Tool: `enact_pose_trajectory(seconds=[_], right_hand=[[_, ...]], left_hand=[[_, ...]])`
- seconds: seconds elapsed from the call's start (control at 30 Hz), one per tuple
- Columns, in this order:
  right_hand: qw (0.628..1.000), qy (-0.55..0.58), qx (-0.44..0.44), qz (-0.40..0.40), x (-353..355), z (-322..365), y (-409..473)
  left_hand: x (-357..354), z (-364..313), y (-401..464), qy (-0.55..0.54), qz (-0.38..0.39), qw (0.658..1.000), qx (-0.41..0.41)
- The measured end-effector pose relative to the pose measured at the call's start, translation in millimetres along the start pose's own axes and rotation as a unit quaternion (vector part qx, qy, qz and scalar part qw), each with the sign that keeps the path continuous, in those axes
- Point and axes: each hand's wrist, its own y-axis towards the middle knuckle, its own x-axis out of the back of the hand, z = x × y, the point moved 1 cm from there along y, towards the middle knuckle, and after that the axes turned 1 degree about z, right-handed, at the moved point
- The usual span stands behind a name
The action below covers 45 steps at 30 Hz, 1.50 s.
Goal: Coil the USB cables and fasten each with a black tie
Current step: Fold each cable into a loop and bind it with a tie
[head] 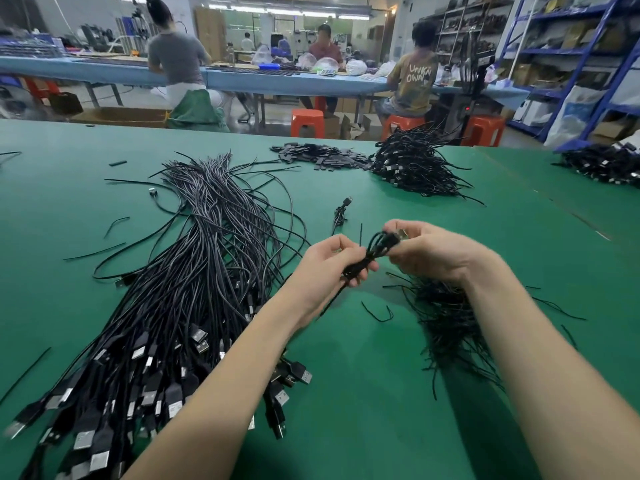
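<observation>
A coiled black USB cable [375, 249] hangs between both hands above the green table [363, 375]. My left hand [329, 268] grips the coil's lower end. My right hand [429, 251] pinches its upper end, where a metal plug shows at the fingertips. A large bundle of loose USB cables [194, 271] lies to the left, plugs toward me. A pile of thin black ties [446, 323] sits under my right forearm. One tied coil [341, 213] lies just beyond the hands.
A heap of finished coils [415, 164] sits at the far right of the table, with a flat pile of black pieces [322, 155] beside it. Another heap [602, 162] lies at the right edge. Stray ties dot the table. People work at a blue bench behind.
</observation>
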Motion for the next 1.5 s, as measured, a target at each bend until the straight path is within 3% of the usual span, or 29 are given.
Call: enact_pose_trajectory(seconds=[0.1, 0.2, 0.3, 0.4, 0.53, 0.63, 0.77, 0.83, 0.9, 0.97, 1.1, 1.5], right_hand=[[0.981, -0.184, -0.009, 0.057, 12, 24, 5], [0.944, -0.322, -0.030, 0.065, 11, 45, 13], [0.909, -0.415, -0.003, 0.042, -3, 57, 18], [0.879, -0.470, 0.069, -0.032, -21, 54, 17], [0.896, -0.374, 0.187, -0.146, -40, 34, 10], [0.901, -0.296, 0.237, -0.208, -44, 17, 8], [0.877, -0.308, 0.285, -0.234, -51, 1, 2], [0.866, -0.317, 0.304, -0.238, -53, -4, -2], [0.862, -0.330, 0.302, -0.239, -53, -6, -5], [0.868, -0.332, 0.283, -0.239, -52, -6, -8], [0.872, -0.320, 0.252, -0.273, -54, -3, -13], [0.884, -0.291, 0.205, -0.302, -70, -2, -10]], left_hand=[[-1, 1, -2, 0.146, 0.009, 0.988, -0.047], [-2, 6, -4, 0.217, -0.008, 0.973, -0.077], [-1, 9, -2, 0.279, -0.051, 0.952, -0.118], [1, 10, 0, 0.311, -0.137, 0.930, -0.141], [7, 12, 4, 0.110, -0.211, 0.969, -0.063], [5, 9, 6, 0.019, -0.230, 0.972, -0.041], [2, 11, 7, -0.156, -0.215, 0.963, 0.042], [1, 12, 7, -0.189, -0.206, 0.959, 0.052], [2, 15, 6, -0.113, -0.217, 0.969, 0.016], [2, 17, 3, 0.031, -0.230, 0.972, -0.046], [0, 16, -4, 0.227, -0.242, 0.928, -0.169], [-2, 14, -8, 0.285, -0.262, 0.894, -0.226]])
